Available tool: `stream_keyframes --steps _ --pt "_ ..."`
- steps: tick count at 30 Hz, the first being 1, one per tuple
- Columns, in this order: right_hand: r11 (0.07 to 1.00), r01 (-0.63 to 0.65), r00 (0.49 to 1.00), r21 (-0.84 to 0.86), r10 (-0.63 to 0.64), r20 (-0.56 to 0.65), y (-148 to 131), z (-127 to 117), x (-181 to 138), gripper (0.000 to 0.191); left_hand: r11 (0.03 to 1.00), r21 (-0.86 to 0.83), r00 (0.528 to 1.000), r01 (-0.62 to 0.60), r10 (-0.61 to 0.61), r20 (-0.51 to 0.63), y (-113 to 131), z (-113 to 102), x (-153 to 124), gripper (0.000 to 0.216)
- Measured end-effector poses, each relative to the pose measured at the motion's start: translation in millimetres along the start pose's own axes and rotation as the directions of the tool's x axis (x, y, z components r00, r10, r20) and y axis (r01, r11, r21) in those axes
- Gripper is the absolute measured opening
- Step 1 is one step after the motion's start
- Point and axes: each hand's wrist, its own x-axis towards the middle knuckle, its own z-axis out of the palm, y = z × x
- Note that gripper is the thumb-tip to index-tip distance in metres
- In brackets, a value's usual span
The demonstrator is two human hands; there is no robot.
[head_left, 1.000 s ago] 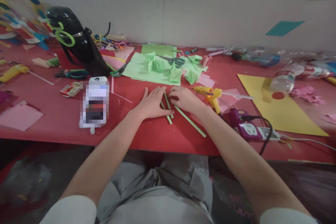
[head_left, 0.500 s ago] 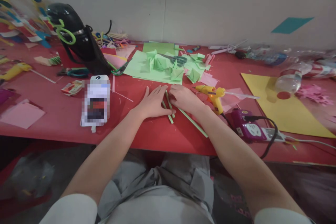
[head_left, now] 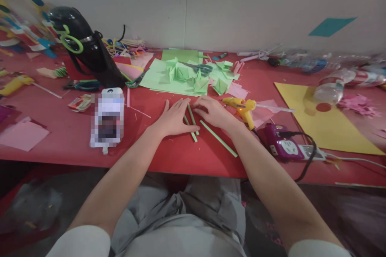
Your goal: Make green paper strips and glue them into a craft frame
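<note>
My left hand [head_left: 176, 118] lies with its fingers spread on the red table, its thumb across two narrow light-green paper strips [head_left: 194, 118]. Those strips run side by side, their far ends by my fingertips. Just right of them, my right hand [head_left: 209, 109] hovers low with curved, slightly parted fingers and nothing visible in them. A third light-green paper strip [head_left: 218, 138] lies slanted on the table below my right hand. Behind both hands rest several folded green paper pieces [head_left: 200, 85] on light-green sheets [head_left: 157, 76], with dark-handled scissors [head_left: 203, 69] among them.
A yellow glue gun [head_left: 243, 108] with its light on lies close to my right hand. Its cord runs by a purple power socket [head_left: 282, 142]. At left are a phone [head_left: 107, 118] and a tall black flask [head_left: 87, 44]. Plastic bottles [head_left: 330, 88] and yellow paper [head_left: 319, 128] lie right.
My right hand's fingers have loosened and lifted slightly, showing the upper end of the third strip. My left hand stays over the two strips. The view has shifted a little.
</note>
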Motion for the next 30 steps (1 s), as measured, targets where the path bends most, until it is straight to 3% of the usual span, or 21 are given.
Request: stream_keyframes --steps 8,20,25,30 --pt "0.994 -0.102 0.992 -0.05 0.105 0.065 6.9 13.4 8.0 0.009 1.0 0.008 1.0 0.011 -0.011 0.011 4.4 -3.4 -1.4 0.103" --pt "0.933 -0.053 0.983 -0.356 0.112 0.147 -2.2 19.0 8.5 0.013 1.0 0.003 1.0 0.002 -0.002 -0.006 1.4 -0.7 -0.7 0.105" --pt "0.96 -0.096 0.983 -0.264 0.133 0.125 0.3 18.1 7.8 0.012 1.0 0.002 1.0 0.006 -0.006 -0.003 1.7 -1.3 -0.9 0.104" --pt "0.986 -0.157 0.987 -0.054 0.159 0.039 4.6 11.7 5.1 0.013 1.0 0.002 1.0 0.006 -0.006 0.003 1.6 -1.8 -0.9 0.104"
